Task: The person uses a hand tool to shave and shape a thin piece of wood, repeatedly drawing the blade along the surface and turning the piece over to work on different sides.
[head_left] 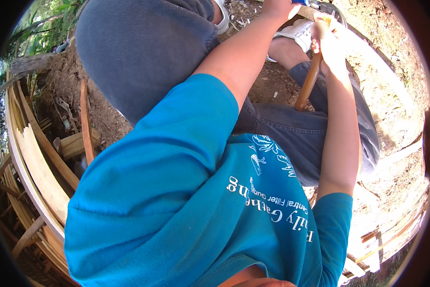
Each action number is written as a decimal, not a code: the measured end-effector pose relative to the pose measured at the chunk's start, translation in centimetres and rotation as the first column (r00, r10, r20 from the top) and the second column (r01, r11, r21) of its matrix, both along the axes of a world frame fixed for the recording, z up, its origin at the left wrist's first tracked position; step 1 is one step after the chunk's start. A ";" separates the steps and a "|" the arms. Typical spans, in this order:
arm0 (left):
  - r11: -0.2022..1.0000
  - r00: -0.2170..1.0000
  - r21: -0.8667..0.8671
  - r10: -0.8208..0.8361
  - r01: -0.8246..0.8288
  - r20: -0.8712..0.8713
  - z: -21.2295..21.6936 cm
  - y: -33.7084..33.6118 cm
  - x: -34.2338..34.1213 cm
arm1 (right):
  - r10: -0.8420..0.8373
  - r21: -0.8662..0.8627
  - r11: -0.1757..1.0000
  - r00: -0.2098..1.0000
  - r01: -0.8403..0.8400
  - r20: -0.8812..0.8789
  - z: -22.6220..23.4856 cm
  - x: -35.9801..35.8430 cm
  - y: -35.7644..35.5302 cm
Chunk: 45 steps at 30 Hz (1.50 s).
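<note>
My right hand point(326, 40), bright in the sun, is closed round a long brown wooden handle point(309, 83). The lower end of that handle meets my trouser leg; what its upper end carries I cannot make out. At the top edge my left hand point(279, 8) is partly cut off by the frame. Beside its fingers a small blue piece point(301, 2) sticks out, apparently in its grip. A dark curved thing point(338, 13) lies just past both hands, too cropped to name. A pale strip point(382, 62) stretches from near my right hand toward the right, washed out by glare.
My bent legs in dark trousers point(143, 52) frame the work, with a white shoe point(298, 34) close to the hands. Long split wood strips point(40, 167) curve along the left side. A short log point(78, 143) lies on the bare soil point(105, 115), and small pale shavings are scattered about.
</note>
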<state>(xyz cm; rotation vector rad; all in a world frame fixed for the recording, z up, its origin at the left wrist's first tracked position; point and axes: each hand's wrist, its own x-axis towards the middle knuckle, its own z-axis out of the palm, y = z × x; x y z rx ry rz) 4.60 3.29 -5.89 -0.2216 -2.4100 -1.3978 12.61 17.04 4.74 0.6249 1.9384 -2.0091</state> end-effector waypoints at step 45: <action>0.999 0.999 0.050 -0.017 0.015 0.039 -0.2 -0.9 0.0 | -0.152 -0.139 0.980 0.988 0.145 -0.040 -1.1 0.0 -0.5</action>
